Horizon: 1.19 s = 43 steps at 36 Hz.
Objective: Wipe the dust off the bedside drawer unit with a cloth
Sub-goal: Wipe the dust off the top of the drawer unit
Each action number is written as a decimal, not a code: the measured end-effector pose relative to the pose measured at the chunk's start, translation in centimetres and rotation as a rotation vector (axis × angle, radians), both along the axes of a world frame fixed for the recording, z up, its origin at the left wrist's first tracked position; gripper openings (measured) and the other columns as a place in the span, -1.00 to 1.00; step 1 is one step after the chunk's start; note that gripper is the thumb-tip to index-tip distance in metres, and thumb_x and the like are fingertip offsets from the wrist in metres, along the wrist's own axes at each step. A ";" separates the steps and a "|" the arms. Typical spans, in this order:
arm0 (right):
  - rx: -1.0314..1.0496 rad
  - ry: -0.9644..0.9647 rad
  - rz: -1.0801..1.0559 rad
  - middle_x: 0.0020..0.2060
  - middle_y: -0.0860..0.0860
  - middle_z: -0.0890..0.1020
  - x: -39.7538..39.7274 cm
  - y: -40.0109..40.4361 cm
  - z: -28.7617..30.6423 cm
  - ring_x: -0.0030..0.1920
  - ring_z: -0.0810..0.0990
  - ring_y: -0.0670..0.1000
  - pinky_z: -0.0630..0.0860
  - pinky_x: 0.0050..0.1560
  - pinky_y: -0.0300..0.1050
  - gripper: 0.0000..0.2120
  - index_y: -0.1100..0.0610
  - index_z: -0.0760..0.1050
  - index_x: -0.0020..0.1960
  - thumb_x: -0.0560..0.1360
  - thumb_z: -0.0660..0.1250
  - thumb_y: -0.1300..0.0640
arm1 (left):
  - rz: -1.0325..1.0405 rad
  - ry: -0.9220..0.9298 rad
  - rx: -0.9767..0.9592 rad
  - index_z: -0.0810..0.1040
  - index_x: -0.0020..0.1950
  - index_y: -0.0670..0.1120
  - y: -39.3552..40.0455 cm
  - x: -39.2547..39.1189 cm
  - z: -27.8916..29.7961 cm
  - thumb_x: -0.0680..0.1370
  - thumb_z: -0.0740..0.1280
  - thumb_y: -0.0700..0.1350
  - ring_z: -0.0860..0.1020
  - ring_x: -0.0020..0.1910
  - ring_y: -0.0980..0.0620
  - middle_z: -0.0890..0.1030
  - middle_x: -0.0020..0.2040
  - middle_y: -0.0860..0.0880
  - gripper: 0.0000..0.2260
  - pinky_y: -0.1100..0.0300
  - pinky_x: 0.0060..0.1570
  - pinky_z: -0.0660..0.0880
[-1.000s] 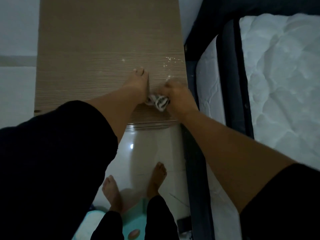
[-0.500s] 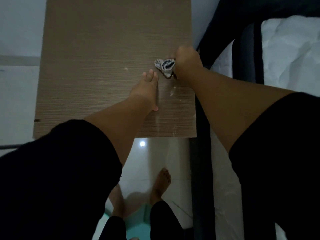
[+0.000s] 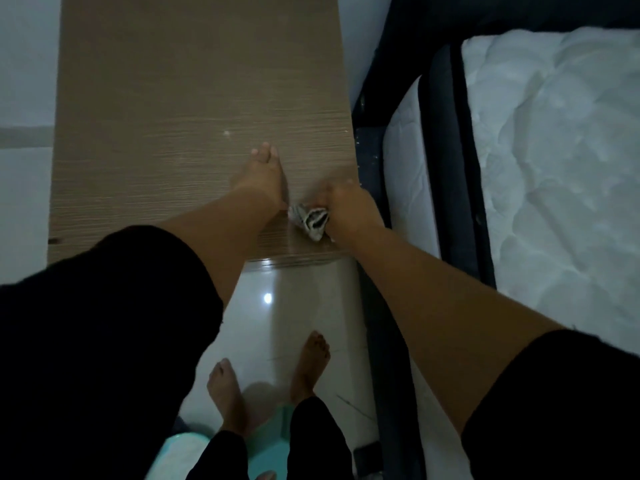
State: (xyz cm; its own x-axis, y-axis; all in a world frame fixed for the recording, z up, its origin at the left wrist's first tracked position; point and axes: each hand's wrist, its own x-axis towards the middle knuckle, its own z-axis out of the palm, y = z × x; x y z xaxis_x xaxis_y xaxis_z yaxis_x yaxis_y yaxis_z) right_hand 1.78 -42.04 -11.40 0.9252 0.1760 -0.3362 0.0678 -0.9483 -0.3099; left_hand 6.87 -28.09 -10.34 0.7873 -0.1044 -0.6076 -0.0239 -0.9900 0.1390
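Note:
The bedside drawer unit [image 3: 173,116] shows its brown wood-grain top, seen from above. My left hand [image 3: 261,176] rests flat on it near the middle, fingers straight and together. My right hand [image 3: 346,206] grips a crumpled black-and-white striped cloth [image 3: 311,221] and holds it against the top near the front right corner. A small white speck [image 3: 227,133] lies on the wood beyond my left hand, and pale flecks sit along the right edge by my right hand.
A dark bed frame [image 3: 446,168] with a white quilted mattress [image 3: 554,150] stands tight against the unit's right side. Glossy white floor tiles [image 3: 294,306] lie below the front edge, with my bare feet [image 3: 270,382] on them. A teal object [image 3: 277,434] sits by my feet.
My right hand has pulled the cloth back from the far right part of the top to the front right corner. My left hand stays flat in about the same place.

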 end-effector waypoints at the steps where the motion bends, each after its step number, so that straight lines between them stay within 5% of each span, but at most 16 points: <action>1: -0.015 0.009 -0.014 0.10 0.10 0.58 -1.0 -0.1 -0.5 0.08 0.56 0.11 0.55 0.05 -0.10 -0.74 0.10 0.59 0.15 0.50 0.29 0.24 | -0.024 0.002 0.004 -0.14 0.57 -0.20 0.3 -0.1 0.1 0.47 0.44 -0.11 -0.11 0.58 -0.07 -0.16 0.59 -0.09 -0.09 0.05 0.54 0.00; 8: -0.001 0.109 0.093 0.06 0.15 0.62 -4.7 -1.0 0.1 0.10 0.57 0.16 0.54 0.08 -0.03 -0.72 0.20 0.60 0.12 0.47 0.24 0.32 | -0.097 -0.005 0.034 -0.11 0.57 -0.23 0.9 -1.2 0.9 0.47 0.44 -0.07 -0.05 0.57 -0.11 -0.10 0.59 -0.11 -0.09 0.08 0.51 0.04; 13: 0.040 -0.040 0.053 0.07 0.17 0.56 -1.6 -2.4 2.0 0.10 0.53 0.13 0.50 0.09 -0.05 -0.69 0.17 0.56 0.19 0.45 0.33 0.27 | -0.122 -0.016 -0.021 -0.06 0.57 -0.19 -0.9 -0.7 1.1 0.41 0.49 -0.01 -0.01 0.57 -0.10 -0.02 0.58 -0.11 -0.05 0.03 0.52 0.09; 18: 0.019 -0.184 -0.157 -0.11 0.10 0.57 4.2 -3.9 2.5 -0.03 0.57 0.08 0.37 -0.14 -0.19 -0.84 0.23 0.56 0.01 0.51 0.24 0.24 | -0.117 0.029 -0.014 -0.19 0.57 -0.19 -3.1 -0.1 0.7 0.41 0.50 -0.08 -0.13 0.57 -0.11 -0.17 0.58 -0.11 0.01 0.01 0.53 0.02; 20: -0.014 -0.214 -0.190 -0.04 0.13 0.61 6.5 -4.1 1.8 0.00 0.59 0.09 0.32 -0.15 -0.21 -0.81 0.22 0.56 0.03 0.51 0.21 0.23 | -0.097 0.025 -0.012 -0.20 0.57 -0.20 -3.4 0.1 0.4 0.40 0.51 -0.11 -0.14 0.57 -0.11 -0.19 0.58 -0.11 0.03 0.01 0.53 0.03; 32: 0.013 -0.039 -0.254 0.26 0.15 0.53 13.7 -2.9 0.3 0.25 0.50 0.13 0.46 0.24 -0.10 -0.67 0.22 0.48 0.30 0.54 0.23 0.29 | -0.111 0.028 0.005 -0.22 0.57 -0.17 -3.3 0.2 -0.6 0.40 0.50 -0.11 -0.16 0.57 -0.11 -0.23 0.58 -0.10 0.04 -0.06 0.51 0.09; 37: 0.046 -0.025 -0.255 0.31 0.15 0.43 13.6 -2.8 -0.4 0.29 0.44 0.13 0.42 0.29 -0.08 -0.65 0.15 0.44 0.34 0.55 0.22 0.25 | -0.107 0.038 0.010 -0.24 0.56 -0.16 -3.3 0.2 -0.7 0.42 0.49 -0.12 -0.18 0.57 -0.10 -0.24 0.58 -0.09 0.02 -0.07 0.51 0.10; 43: 0.052 -0.063 -0.128 0.16 0.19 0.55 9.0 -3.7 -0.4 0.18 0.52 0.16 0.44 0.16 -0.12 -0.73 0.19 0.57 0.18 0.52 0.24 0.26 | -0.087 0.046 0.001 -0.23 0.57 -0.15 -3.1 0.3 -0.7 0.40 0.51 -0.14 -0.18 0.57 -0.08 -0.24 0.58 -0.07 0.04 -0.10 0.51 0.09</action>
State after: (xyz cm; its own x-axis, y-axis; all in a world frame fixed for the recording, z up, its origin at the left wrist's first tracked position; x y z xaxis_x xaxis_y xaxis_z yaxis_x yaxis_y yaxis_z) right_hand 10.83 -45.73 -11.77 0.9602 0.0712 -0.2702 -0.0316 -0.9331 -0.3582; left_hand 7.22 -31.21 -11.05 0.7464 -0.1706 -0.6433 -0.1035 -0.9846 0.1409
